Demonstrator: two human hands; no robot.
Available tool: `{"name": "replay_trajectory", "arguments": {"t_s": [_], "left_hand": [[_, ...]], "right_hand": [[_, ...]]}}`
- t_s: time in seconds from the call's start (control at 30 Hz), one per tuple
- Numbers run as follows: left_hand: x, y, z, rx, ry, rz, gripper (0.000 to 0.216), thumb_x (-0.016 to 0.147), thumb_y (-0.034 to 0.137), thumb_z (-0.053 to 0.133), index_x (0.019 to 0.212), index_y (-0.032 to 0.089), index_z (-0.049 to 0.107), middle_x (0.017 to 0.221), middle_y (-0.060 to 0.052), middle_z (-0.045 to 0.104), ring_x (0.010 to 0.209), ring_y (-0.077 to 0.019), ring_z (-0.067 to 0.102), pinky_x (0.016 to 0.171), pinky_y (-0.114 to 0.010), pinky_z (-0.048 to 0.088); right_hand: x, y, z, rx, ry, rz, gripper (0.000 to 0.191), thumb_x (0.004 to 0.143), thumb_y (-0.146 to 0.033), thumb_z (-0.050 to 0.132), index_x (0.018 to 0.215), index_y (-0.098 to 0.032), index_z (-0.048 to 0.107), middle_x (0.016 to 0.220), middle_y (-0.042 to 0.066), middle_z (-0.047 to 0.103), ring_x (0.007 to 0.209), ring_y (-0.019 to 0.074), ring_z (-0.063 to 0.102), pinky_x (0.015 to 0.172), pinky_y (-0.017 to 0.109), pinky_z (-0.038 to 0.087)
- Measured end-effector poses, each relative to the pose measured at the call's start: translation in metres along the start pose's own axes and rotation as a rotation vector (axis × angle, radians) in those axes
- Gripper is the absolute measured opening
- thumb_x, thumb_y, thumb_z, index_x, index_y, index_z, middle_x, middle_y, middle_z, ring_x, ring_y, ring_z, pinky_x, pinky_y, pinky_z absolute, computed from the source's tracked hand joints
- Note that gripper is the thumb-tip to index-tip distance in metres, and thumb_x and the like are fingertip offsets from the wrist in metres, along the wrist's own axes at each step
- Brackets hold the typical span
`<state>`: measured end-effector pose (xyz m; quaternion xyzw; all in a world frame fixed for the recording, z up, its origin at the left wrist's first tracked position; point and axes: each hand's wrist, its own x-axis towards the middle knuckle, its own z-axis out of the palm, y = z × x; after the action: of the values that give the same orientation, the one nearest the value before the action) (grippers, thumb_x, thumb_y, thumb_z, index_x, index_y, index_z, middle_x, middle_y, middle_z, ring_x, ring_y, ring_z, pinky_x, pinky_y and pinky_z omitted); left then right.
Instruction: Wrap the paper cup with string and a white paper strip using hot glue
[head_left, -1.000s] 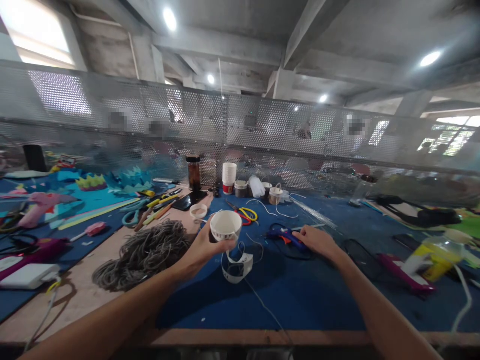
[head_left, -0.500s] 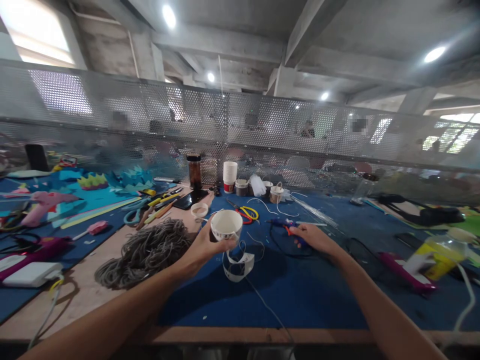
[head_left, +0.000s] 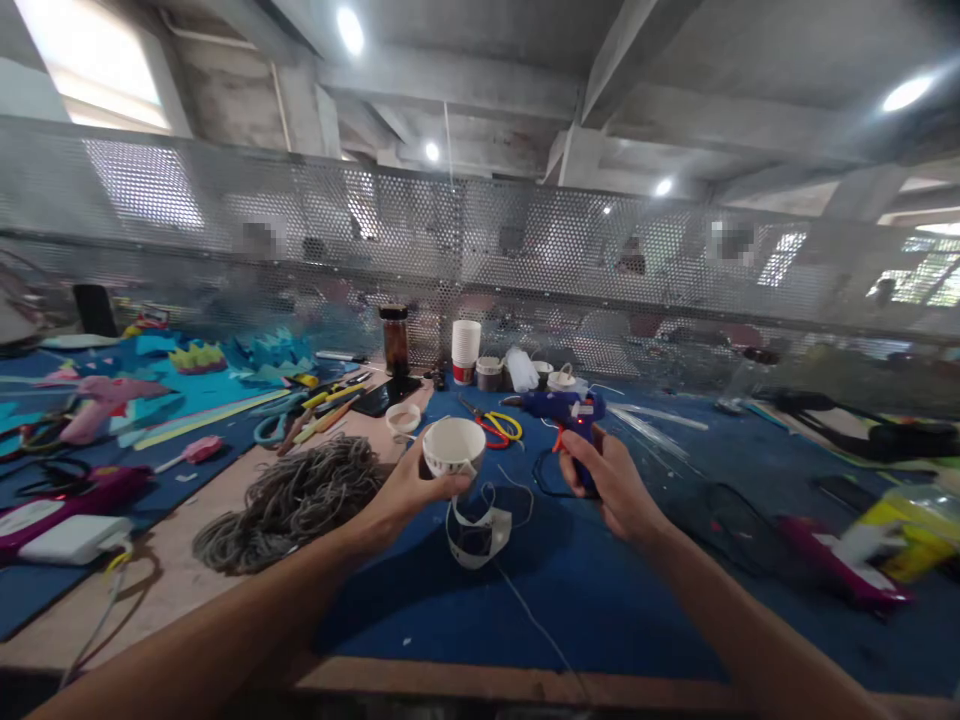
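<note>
My left hand point(head_left: 414, 492) is closed round a white paper cup point(head_left: 454, 443), its open mouth tilted up toward me. In my right hand point(head_left: 606, 475) is a blue hot glue gun point(head_left: 559, 405), raised above the mat with its nozzle pointing left. A small red light glows on the gun's body. Under the cup a curled strip of white paper point(head_left: 480, 540) lies on the blue mat point(head_left: 600, 600), and a thin grey cord point(head_left: 536, 620) runs from near it to the front edge. Scissors with red and yellow handles point(head_left: 504, 428) rest just behind the cup.
A heap of grey cord point(head_left: 296, 505) lies left of my left hand. Stacked paper cups point(head_left: 466, 350), a brown jar point(head_left: 394, 342) and a dark phone point(head_left: 386, 396) stand or lie behind. Clear glue sticks point(head_left: 649, 428) are to the right. A perforated metal screen point(head_left: 525, 240) closes the back.
My right hand has lifted the glue gun off the mat and now grips it by the handle. My left hand still holds the cup in about the same place.
</note>
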<state>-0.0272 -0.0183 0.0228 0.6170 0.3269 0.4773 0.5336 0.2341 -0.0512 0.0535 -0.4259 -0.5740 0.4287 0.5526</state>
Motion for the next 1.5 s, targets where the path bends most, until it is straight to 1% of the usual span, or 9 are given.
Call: {"name": "replay_trajectory", "arguments": {"t_s": [0.13, 0.33, 0.47, 0.6, 0.73, 0.87, 1.03, 1.33, 1.5], "left_hand": [[0.002, 0.0, -0.003, 0.02, 0.015, -0.013, 0.061, 0.069, 0.035, 0.083, 0.123, 0.019, 0.06, 0.11, -0.008, 0.068, 0.104, -0.0249, 0.06, 0.092, -0.035, 0.045], [0.006, -0.004, -0.007, 0.061, 0.033, 0.02, 0.052, 0.068, 0.033, 0.083, 0.115, 0.019, 0.064, 0.105, -0.006, 0.069, 0.096, -0.0226, 0.061, 0.086, -0.033, 0.046], [0.008, -0.006, -0.009, 0.046, 0.028, 0.038, 0.057, 0.066, 0.033, 0.084, 0.117, 0.019, 0.063, 0.103, -0.007, 0.069, 0.095, -0.0229, 0.061, 0.085, -0.032, 0.047], [0.008, -0.004, -0.009, 0.047, -0.006, 0.04, 0.057, 0.067, 0.034, 0.084, 0.118, 0.019, 0.062, 0.102, -0.007, 0.068, 0.093, -0.0223, 0.06, 0.081, -0.031, 0.047], [0.006, -0.003, -0.009, 0.073, -0.013, 0.051, 0.053, 0.069, 0.034, 0.082, 0.116, 0.019, 0.063, 0.103, -0.007, 0.068, 0.091, -0.0218, 0.06, 0.08, -0.031, 0.048], [0.006, -0.004, -0.009, 0.119, 0.002, 0.045, 0.053, 0.069, 0.035, 0.081, 0.117, 0.019, 0.063, 0.108, -0.008, 0.068, 0.098, -0.0248, 0.06, 0.084, -0.033, 0.049], [0.005, 0.0, -0.007, 0.159, 0.032, 0.038, 0.059, 0.068, 0.034, 0.081, 0.122, 0.02, 0.061, 0.108, -0.007, 0.069, 0.101, -0.0261, 0.061, 0.089, -0.036, 0.049], [0.004, 0.003, -0.004, 0.156, 0.025, 0.019, 0.058, 0.069, 0.034, 0.081, 0.121, 0.02, 0.06, 0.108, -0.007, 0.069, 0.1, -0.0258, 0.062, 0.09, -0.037, 0.049], [0.003, 0.006, -0.004, 0.208, 0.016, 0.032, 0.058, 0.069, 0.036, 0.081, 0.121, 0.02, 0.059, 0.109, -0.007, 0.069, 0.102, -0.0267, 0.061, 0.093, -0.039, 0.048]], "right_hand": [[-0.006, 0.008, 0.001, -0.053, -0.091, 0.016, 0.032, 0.091, -0.047, 0.066, 0.094, -0.015, 0.064, 0.048, -0.008, 0.047, 0.046, 0.0093, 0.043, 0.052, 0.024, 0.037], [-0.019, 0.007, 0.001, -0.145, -0.17, 0.02, 0.033, 0.089, -0.048, 0.067, 0.095, -0.016, 0.069, 0.048, -0.005, 0.054, 0.051, 0.0115, 0.051, 0.06, 0.026, 0.044], [-0.024, 0.009, 0.003, -0.219, -0.152, 0.043, 0.037, 0.087, -0.051, 0.068, 0.081, -0.015, 0.07, 0.046, -0.004, 0.053, 0.047, 0.0103, 0.049, 0.054, 0.025, 0.041], [-0.027, 0.015, 0.007, -0.193, -0.062, 0.078, 0.042, 0.078, -0.056, 0.075, 0.083, -0.014, 0.072, 0.05, -0.004, 0.051, 0.044, 0.0087, 0.043, 0.045, 0.023, 0.035], [-0.028, 0.017, 0.01, -0.23, -0.01, 0.015, 0.041, 0.077, -0.056, 0.075, 0.074, -0.015, 0.069, 0.049, -0.004, 0.049, 0.044, 0.0089, 0.043, 0.043, 0.022, 0.034], [-0.029, 0.021, 0.011, -0.261, -0.021, -0.084, 0.032, 0.08, -0.048, 0.075, 0.075, -0.017, 0.07, 0.051, -0.003, 0.053, 0.046, 0.0095, 0.044, 0.045, 0.022, 0.037], [-0.032, 0.027, 0.011, -0.28, -0.039, -0.176, 0.023, 0.083, -0.04, 0.073, 0.083, -0.017, 0.073, 0.071, 0.002, 0.068, 0.062, 0.0145, 0.058, 0.057, 0.024, 0.048], [-0.032, 0.031, 0.007, -0.388, -0.019, -0.216, 0.027, 0.083, -0.043, 0.072, 0.08, -0.016, 0.072, 0.066, 0.001, 0.066, 0.06, 0.0153, 0.058, 0.056, 0.024, 0.048], [-0.032, 0.035, 0.006, -0.392, -0.017, -0.231, 0.025, 0.084, -0.042, 0.072, 0.081, -0.018, 0.07, 0.069, 0.002, 0.067, 0.063, 0.0166, 0.06, 0.058, 0.025, 0.05]]}}
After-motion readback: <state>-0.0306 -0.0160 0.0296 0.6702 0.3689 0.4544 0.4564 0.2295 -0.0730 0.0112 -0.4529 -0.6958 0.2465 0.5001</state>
